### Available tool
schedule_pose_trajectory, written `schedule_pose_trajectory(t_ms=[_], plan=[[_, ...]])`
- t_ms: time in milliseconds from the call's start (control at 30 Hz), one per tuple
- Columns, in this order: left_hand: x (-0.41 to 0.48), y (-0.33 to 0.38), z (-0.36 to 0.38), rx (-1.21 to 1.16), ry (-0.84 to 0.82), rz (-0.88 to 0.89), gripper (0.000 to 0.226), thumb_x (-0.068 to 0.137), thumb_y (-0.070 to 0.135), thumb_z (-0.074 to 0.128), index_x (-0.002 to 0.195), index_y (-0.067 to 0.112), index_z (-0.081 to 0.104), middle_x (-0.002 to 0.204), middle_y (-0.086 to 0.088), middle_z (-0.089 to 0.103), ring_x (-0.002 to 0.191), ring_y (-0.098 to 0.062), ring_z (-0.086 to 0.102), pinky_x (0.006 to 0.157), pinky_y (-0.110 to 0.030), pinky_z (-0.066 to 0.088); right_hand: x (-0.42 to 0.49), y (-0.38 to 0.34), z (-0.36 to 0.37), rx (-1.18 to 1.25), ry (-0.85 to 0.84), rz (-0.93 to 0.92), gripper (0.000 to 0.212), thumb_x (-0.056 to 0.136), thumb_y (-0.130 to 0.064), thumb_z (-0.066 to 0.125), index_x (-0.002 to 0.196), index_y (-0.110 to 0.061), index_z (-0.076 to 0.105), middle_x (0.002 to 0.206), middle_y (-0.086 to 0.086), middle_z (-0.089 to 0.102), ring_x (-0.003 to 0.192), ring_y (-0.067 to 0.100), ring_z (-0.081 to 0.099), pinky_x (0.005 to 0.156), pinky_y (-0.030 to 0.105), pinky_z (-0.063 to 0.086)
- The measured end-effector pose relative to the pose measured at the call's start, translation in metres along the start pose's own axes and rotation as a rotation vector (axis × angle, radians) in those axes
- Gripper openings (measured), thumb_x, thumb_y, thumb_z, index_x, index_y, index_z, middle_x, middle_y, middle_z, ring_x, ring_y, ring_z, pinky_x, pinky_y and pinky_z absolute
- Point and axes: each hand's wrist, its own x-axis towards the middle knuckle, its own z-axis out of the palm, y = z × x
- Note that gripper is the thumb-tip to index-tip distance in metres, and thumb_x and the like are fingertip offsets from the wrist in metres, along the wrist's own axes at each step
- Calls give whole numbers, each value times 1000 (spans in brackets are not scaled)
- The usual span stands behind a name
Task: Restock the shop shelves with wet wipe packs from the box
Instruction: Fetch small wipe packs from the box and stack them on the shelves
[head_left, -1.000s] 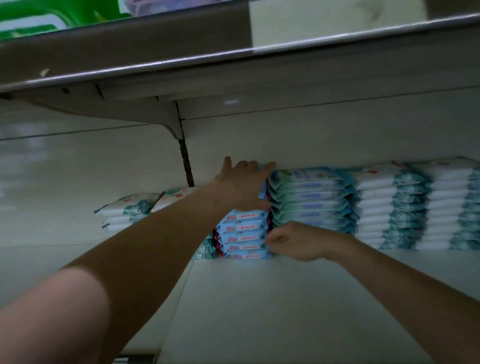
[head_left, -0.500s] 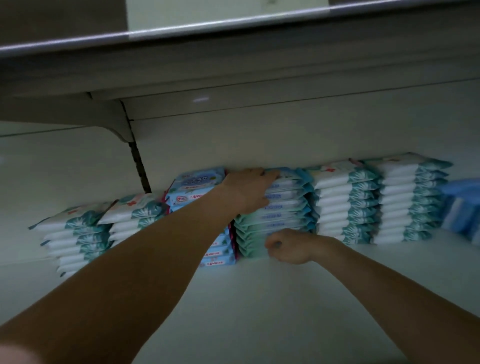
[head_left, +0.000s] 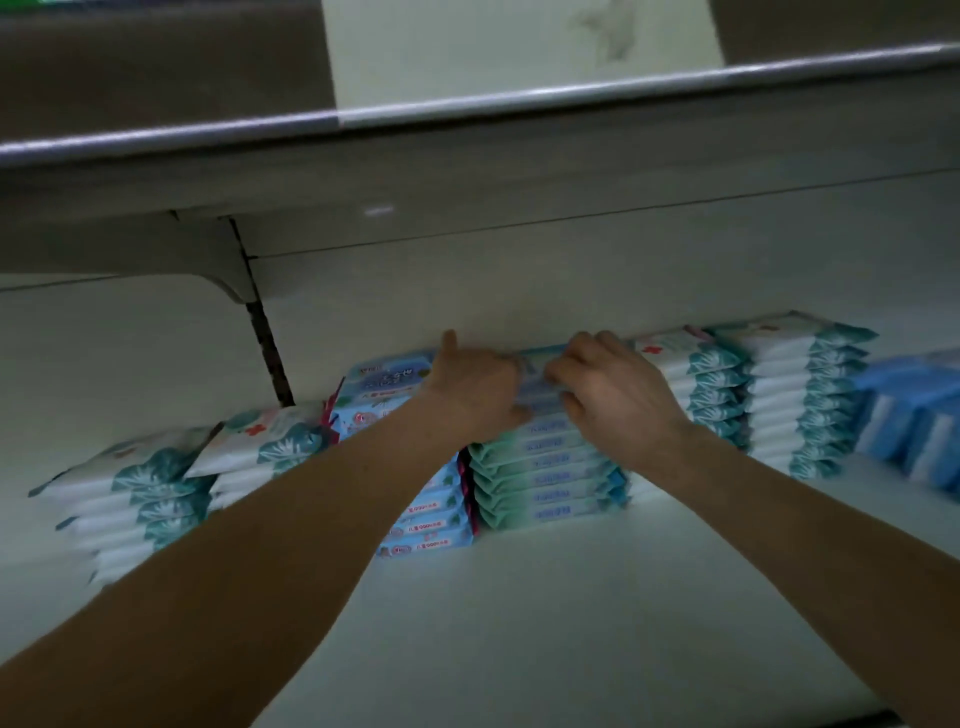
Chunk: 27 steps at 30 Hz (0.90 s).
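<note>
A stack of green wet wipe packs (head_left: 545, 483) stands at the back of the pale shelf (head_left: 571, 623). Both my hands are at the top of that stack. My left hand (head_left: 478, 389) grips the upper packs from the left, its thumb raised. My right hand (head_left: 613, 400) curls its fingers round the front edge of the same upper packs from the right. The two hands almost touch. The hands hide the top packs. The box is not in view.
A blue stack with red labels (head_left: 426, 519) touches the green one on the left, with white-and-teal stacks (head_left: 140, 499) beyond. More white-and-teal stacks (head_left: 800, 405) and blue packs (head_left: 914, 415) stand to the right. The upper shelf's edge (head_left: 467, 111) hangs overhead.
My right hand has risen from the foot of the green stack to its top, beside my left hand. The view has shifted slightly to the right.
</note>
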Motion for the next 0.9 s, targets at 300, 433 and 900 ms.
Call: schedule_pose_trajectory(t_ms=[300, 433, 900], plan=[[6, 2, -10, 44, -139, 19, 55, 101, 50, 30, 144, 16, 37, 138, -3, 50, 126, -22, 45, 116, -50, 9, 19, 3, -9, -12, -238, 89, 30, 93, -8, 50, 120, -12, 62, 119, 11, 53, 108, 27, 50, 72, 29, 37], [15, 19, -30, -45, -127, 14, 54, 99, 53, 33, 138, 19, 45, 134, -5, 51, 123, -25, 47, 116, -53, 3, 14, 42, -42, 84, -248, 149, 32, 92, -14, 52, 121, -18, 64, 121, 9, 56, 110, 26, 52, 84, 31, 44], [78, 116, -65, -216, -84, 30, 58, 99, 44, 43, 151, 22, 28, 145, -4, 44, 129, -24, 43, 117, -47, 13, -23, 160, -57, -107, -422, 40, 20, 93, -27, 53, 83, -14, 63, 97, 6, 67, 92, 23, 62, 66, 27, 31]])
